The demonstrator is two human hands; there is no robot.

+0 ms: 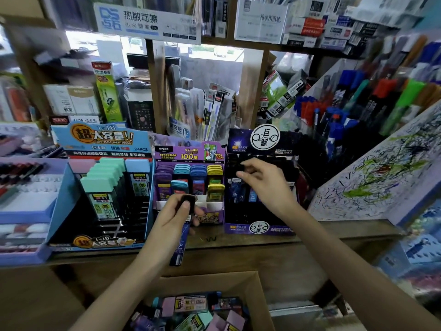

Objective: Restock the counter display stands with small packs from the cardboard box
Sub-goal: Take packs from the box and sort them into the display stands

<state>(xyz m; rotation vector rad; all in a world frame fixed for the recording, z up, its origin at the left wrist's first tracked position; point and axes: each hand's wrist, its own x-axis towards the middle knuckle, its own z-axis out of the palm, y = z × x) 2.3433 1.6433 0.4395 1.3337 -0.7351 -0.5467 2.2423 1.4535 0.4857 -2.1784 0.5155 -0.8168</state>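
Note:
Three display stands sit on the wooden counter: a blue one (pixel 64 187) at left, a purple one (pixel 189 152) in the middle and a dark one (pixel 262 229) at right. My left hand (pixel 175 215) grips a long dark-blue pack with a black cap (pixel 180 244) in front of the purple stand. My right hand (pixel 265 182) pinches a small black-capped pack (pixel 240 168) over the dark stand's slots. The open cardboard box (pixel 259 297) lies below the counter, with several loose packs (pixel 188 306) inside.
Pen racks (pixel 353 108) rise at the right, beside a scribbled test-paper board (pixel 381 177). Trays of erasers and pens (pixel 26 192) stand at the left. Shelves of boxed stationery (pixel 310 27) hang above, and upright packets (pixel 210 111) stand behind the displays.

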